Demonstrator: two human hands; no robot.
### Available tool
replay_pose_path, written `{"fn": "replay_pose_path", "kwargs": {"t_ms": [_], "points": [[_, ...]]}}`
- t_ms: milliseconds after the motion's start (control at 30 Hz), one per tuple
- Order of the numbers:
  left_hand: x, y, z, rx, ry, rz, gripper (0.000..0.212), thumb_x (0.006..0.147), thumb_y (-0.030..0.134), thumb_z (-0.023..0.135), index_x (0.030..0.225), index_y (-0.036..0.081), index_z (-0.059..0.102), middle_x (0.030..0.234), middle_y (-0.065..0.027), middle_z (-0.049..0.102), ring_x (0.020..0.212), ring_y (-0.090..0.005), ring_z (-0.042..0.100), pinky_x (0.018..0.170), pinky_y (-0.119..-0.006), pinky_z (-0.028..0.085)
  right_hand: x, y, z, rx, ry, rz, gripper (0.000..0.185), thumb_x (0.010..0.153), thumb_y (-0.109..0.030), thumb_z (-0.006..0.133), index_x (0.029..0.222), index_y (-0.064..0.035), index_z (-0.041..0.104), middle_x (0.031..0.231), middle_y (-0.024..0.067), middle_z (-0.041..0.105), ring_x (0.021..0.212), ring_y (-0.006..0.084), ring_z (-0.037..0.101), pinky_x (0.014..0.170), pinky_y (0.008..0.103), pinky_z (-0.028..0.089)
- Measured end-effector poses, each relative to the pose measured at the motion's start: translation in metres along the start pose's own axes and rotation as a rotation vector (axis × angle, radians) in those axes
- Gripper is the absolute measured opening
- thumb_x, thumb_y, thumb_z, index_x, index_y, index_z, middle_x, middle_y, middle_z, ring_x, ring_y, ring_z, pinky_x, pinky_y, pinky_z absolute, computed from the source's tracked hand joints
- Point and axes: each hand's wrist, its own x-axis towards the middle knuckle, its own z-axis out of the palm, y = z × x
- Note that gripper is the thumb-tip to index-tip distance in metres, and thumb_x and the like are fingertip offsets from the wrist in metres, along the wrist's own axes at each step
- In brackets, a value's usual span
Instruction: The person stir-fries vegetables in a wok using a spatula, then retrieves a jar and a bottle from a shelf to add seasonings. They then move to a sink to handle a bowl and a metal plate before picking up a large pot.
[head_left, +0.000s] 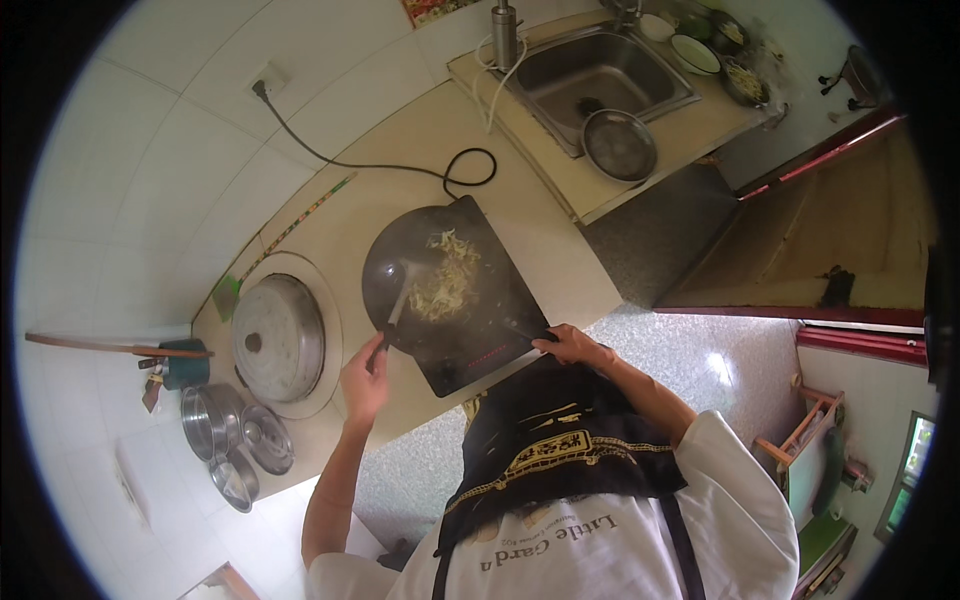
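My left hand (365, 382) is closed around the dark handle of a spatula (400, 301), whose metal end reaches into a dark wok (382, 285). Pale, shredded food (446, 289) lies in the wok beside the spatula. The black handle of the wok is gripped by my right hand (571, 346) at the right. Under the wok is a black induction cooker (517, 289) with red lights lit near its front edge. Light haze hangs over the pan. The spatula's tip is hard to make out.
A large lidded pot (281, 341) stands left of the cooker, with steel pots (204, 424) nearer. A power cord (360, 165) runs behind to a wall socket. At the upper right are a sink (622, 71), a metal pan (619, 146) on its edge and several bowls (696, 55).
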Motion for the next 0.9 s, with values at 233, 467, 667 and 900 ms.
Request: {"fn": "replay_pose_path", "kwargs": {"t_ms": [233, 467, 667, 900], "points": [[0.024, 0.015, 0.049, -0.627, 0.032, -0.372, 0.029, 0.084, 0.013, 0.053, 0.111, 0.006, 0.057, 0.070, -0.0062, 0.059, 0.055, -0.0085, 0.044, 0.052, -0.024, 0.039, 0.004, 0.008, 0.002, 0.054, 0.010, -0.022, 0.046, 0.081, -0.044, 0.057, 0.066, -0.0013, 0.055, 0.047, 0.0050, 0.049, 0.040, 0.0127, 0.048, 0.040, 0.0270, 0.038], [0.003, 0.021, 0.013, -0.083, -0.082, -0.027, 0.031, 0.086, 0.019, 0.050, 0.114, 0.006, 0.056, 0.064, 0.0002, 0.052, 0.053, -0.0075, 0.044, 0.050, -0.023, 0.039, 0.002, 0.007, -0.001, -0.023, 0.033, -0.013, 0.050, 0.080, -0.048, 0.056, 0.063, -0.0009, 0.053, 0.046, 0.0071, 0.051, 0.041, 0.0156, 0.052, 0.040, 0.0287, 0.039], [0.021, 0.007, 0.045, -1.051, 0.195, -0.545, 0.032, 0.086, 0.020, 0.050, 0.113, 0.003, 0.056, 0.059, 0.0016, 0.047, 0.053, -0.0064, 0.044, 0.044, -0.024, 0.035, 0.005, 0.005, 0.002, -0.036, 0.027, -0.018, 0.049, 0.079, -0.049, 0.057, 0.065, -0.0015, 0.055, 0.045, 0.0062, 0.051, 0.041, 0.0147, 0.052, 0.039, 0.0279, 0.039], [0.003, 0.036, 0.030, -0.185, -0.179, -0.120, 0.030, 0.084, 0.017, 0.051, 0.113, 0.008, 0.057, 0.066, -0.0093, 0.057, 0.058, -0.0198, 0.053, 0.052, -0.032, 0.041, 0.002, 0.006, 0.005, 0.012, -0.018, -0.011, 0.046, 0.079, -0.047, 0.057, 0.076, -0.0011, 0.060, 0.049, 0.0048, 0.051, 0.043, 0.0123, 0.050, 0.040, 0.0267, 0.038]]}}
